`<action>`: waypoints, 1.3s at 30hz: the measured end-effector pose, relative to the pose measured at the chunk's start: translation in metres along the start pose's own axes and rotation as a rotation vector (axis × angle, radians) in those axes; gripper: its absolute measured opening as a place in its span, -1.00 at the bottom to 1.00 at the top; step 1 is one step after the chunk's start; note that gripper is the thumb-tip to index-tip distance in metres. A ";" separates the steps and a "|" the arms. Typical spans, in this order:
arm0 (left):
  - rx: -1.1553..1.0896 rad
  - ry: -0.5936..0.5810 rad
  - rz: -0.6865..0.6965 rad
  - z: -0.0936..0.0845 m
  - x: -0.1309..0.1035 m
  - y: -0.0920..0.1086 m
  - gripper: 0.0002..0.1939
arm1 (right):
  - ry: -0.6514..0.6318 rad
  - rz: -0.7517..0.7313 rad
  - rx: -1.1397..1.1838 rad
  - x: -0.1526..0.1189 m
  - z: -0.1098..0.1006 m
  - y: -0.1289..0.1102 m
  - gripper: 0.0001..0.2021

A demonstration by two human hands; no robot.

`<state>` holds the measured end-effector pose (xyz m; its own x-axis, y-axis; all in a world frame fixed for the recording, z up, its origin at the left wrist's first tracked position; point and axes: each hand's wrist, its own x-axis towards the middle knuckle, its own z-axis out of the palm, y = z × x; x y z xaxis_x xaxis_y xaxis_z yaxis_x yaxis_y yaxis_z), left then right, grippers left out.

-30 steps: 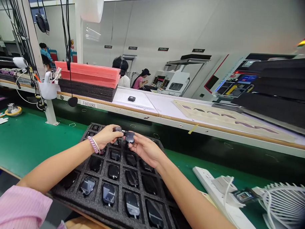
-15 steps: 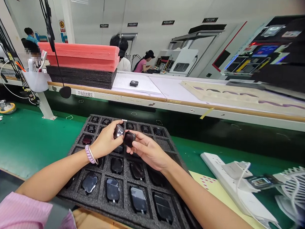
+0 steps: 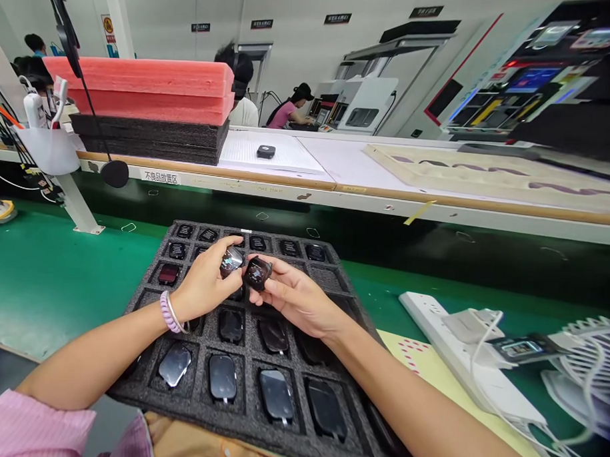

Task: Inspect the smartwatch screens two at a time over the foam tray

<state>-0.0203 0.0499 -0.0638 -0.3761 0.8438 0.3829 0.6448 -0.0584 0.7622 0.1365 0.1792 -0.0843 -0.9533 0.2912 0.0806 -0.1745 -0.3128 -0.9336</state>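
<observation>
Above a dark foam tray [image 3: 199, 406] my two hands are close together. My left hand [image 3: 206, 280] grips a shiny watch-like device [image 3: 232, 260] between thumb and fingers, its glossy face showing a small lit pattern. Just to its right, my right hand [image 3: 295, 296] holds a second dark device [image 3: 258, 273] by its edge, with a small pattern on its face too. The tray's square pockets hold several glossy black watch-like pieces, such as one at the front [image 3: 222, 377]. Some pockets lie hidden beneath my hands.
A white power strip [image 3: 451, 347] with cables and a yellow sheet [image 3: 410, 355] lie on the right. Behind the tray runs a shelf [image 3: 346, 193] with red foam blocks [image 3: 149, 93] and a small black device [image 3: 266, 152]. People sit beyond.
Small patterns now show on the faces of both held devices, which looked plain before. Both hands keep their grips. The whole view has shifted slightly.
</observation>
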 end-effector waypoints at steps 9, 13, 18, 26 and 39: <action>-0.030 0.020 -0.014 0.001 -0.001 0.003 -0.54 | -0.011 -0.013 0.005 0.000 0.001 0.000 -0.47; -0.042 0.025 -0.021 0.002 -0.002 0.003 -0.55 | -0.023 -0.024 0.013 0.000 0.001 -0.001 -0.49; -0.067 0.030 -0.028 0.003 -0.003 0.004 -0.55 | -0.051 -0.031 0.027 -0.001 0.000 0.000 -0.50; -0.117 0.007 -0.040 0.002 -0.003 0.007 -0.56 | -0.095 -0.056 0.033 0.000 -0.002 0.002 -0.54; -0.142 0.026 -0.068 0.001 -0.005 0.010 -0.58 | -0.121 -0.082 0.032 -0.002 0.000 0.001 -0.57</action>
<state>-0.0110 0.0459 -0.0583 -0.4339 0.8345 0.3397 0.5176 -0.0778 0.8521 0.1386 0.1786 -0.0853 -0.9579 0.2066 0.1994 -0.2590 -0.3219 -0.9107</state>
